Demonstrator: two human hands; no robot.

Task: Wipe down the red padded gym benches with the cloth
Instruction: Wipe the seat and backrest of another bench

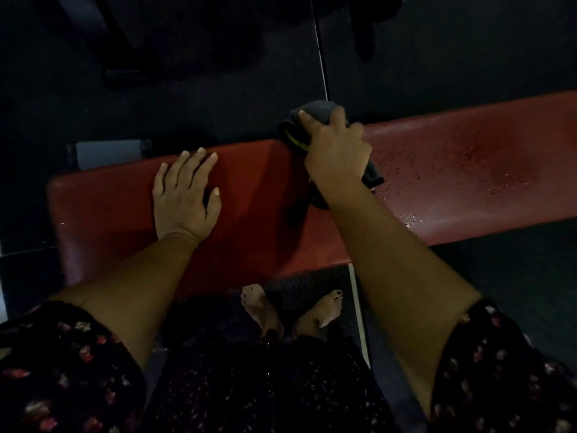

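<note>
- Red padded gym bench (pixel 256 195), a long vinyl-covered slab, running from the left-centre of the frame up towards the right edge; long axis nearly level across the picture, rising slightly to the right.
- Dark bunched cloth with a thin yellow-green stripe (pixel 315 115) lying at the far edge of the bench, just above centre frame, with more of it trailing down under the wrist towards the near side.
- Right hand (pixel 337 148) on top of the cloth, fingers curled over the bundle and clutching it, forefinger stretched out along the top.
- Left hand (pixel 184 195) flat on the pad at centre-left, fingers straight and slightly spread, holding nothing, seemingly bracing.
- Water droplets (pixel 406 182) speckling the pad directly right of the cloth, and more glinting near the front edge (pixel 409 218); pad to the left of the cloth looking dull, without visible beads.
- Key relation: wet stretch lying to the right of the cloth-holding hand, along the long axis, well apart from the resting hand.
- Probably calling for a sweep rightwards along the pad's length, judged from the droplets.
- Bare feet (pixel 290 307) on dark floor matting (pixel 312 282) below the near edge.
</note>
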